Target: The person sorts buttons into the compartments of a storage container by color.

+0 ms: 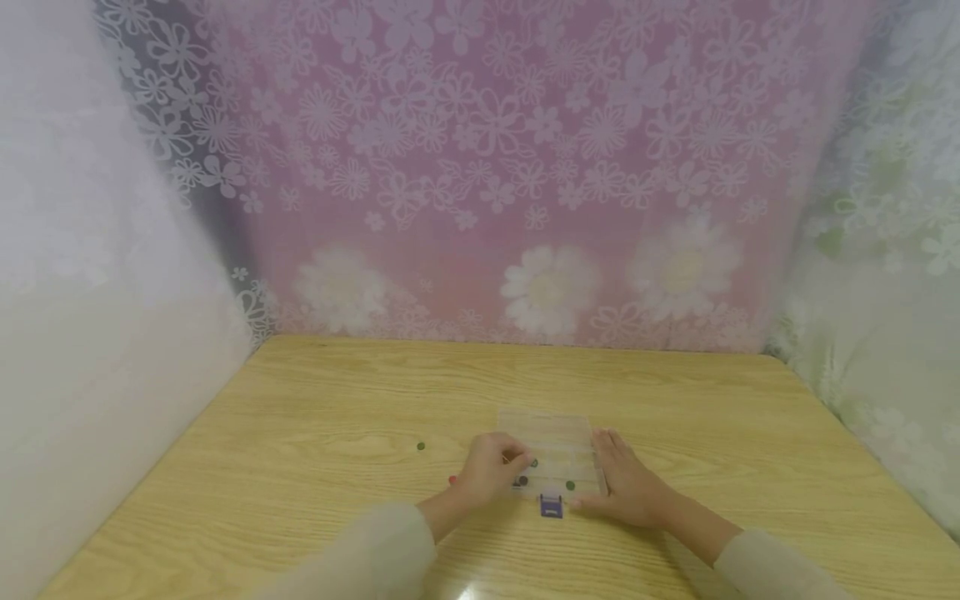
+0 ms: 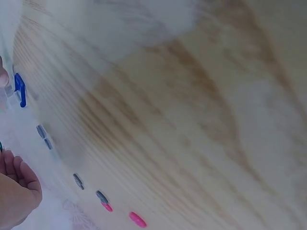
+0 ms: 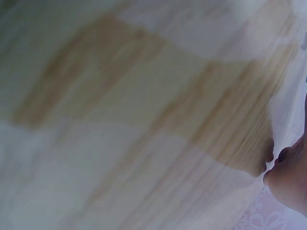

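A transparent plastic box (image 1: 555,433) with inner partitions lies on the table, a blue clasp (image 1: 551,506) at its front edge. My left hand (image 1: 483,471) is over the box's left part, pinching a small green disc (image 1: 534,463) between thumb and fingers. A dark disc (image 1: 522,481) lies just below those fingertips, and another green disc (image 1: 571,485) is toward the front right of the box. My right hand (image 1: 633,492) rests along the right side of the box, fingers extended and thumb near the front edge. The left wrist view shows only the curled fingers (image 2: 21,175).
On the wooden table (image 1: 337,400), a lone green disc (image 1: 421,446) lies left of the box. A red-pink disc (image 1: 452,480) peeks out beside my left hand; a pink disc (image 2: 137,219) shows in the left wrist view. Floral cloth (image 1: 525,167) hangs behind the table.
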